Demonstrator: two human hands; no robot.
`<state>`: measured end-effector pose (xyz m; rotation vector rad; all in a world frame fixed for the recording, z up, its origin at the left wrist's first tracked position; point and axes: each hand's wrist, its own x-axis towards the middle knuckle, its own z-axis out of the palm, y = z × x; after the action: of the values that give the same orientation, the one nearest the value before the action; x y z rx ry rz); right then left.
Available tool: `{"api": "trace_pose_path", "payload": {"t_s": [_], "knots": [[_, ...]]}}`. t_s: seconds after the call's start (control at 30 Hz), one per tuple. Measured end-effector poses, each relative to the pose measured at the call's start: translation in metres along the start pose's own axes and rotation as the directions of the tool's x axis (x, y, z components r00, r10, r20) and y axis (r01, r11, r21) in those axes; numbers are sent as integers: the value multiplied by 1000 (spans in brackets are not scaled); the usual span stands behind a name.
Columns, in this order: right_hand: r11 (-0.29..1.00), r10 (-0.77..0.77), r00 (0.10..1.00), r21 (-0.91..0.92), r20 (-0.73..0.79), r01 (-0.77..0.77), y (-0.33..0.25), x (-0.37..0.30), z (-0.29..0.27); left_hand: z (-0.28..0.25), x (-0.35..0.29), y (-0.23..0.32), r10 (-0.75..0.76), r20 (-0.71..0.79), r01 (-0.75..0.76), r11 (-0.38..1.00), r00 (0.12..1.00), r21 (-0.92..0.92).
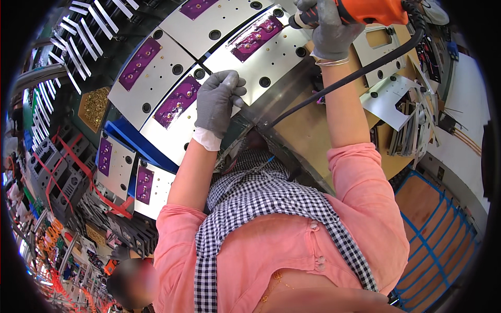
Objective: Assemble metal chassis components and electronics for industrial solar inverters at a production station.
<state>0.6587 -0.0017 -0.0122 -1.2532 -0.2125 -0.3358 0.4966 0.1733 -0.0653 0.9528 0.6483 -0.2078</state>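
My right hand (334,34), in a grey glove, is wrapped round an orange power screwdriver (373,10) with a black cable. Its bit points left, at the right end of a purple plate (257,39) on a silver metal panel (245,68); whether it touches a screw is too small to tell. Over the neighbouring panel hangs my left hand (218,101), also gloved, with its fingers curled in; what they hold, if anything, is hidden. Just beside it lies another purple plate (177,101) with small brass-coloured fasteners.
An open box of small brass-coloured parts (95,107) stands left of the panels. Blue bars (138,146) lie between panels. The driver's black cable (360,73) crosses over my right forearm. Metal brackets (409,128) are stacked at right. Another person (130,281) is at lower left.
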Motion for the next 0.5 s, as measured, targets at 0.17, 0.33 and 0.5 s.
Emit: {"api": "trace_pose_path", "payload": {"t_s": [0.17, 0.33, 0.5], "knots": [[999, 0, 1000, 38, 16, 0, 8, 4, -4, -2, -1, 0, -11, 41, 14, 999, 999, -52], [996, -66, 997, 58, 27, 64, 16, 9, -12, 2, -2, 1, -27, 36, 29, 998, 999, -50], [998, -36, 998, 51, 45, 33, 14, 9, -11, 10, -2, 1, -26, 6, 26, 999, 1000, -25]]}}
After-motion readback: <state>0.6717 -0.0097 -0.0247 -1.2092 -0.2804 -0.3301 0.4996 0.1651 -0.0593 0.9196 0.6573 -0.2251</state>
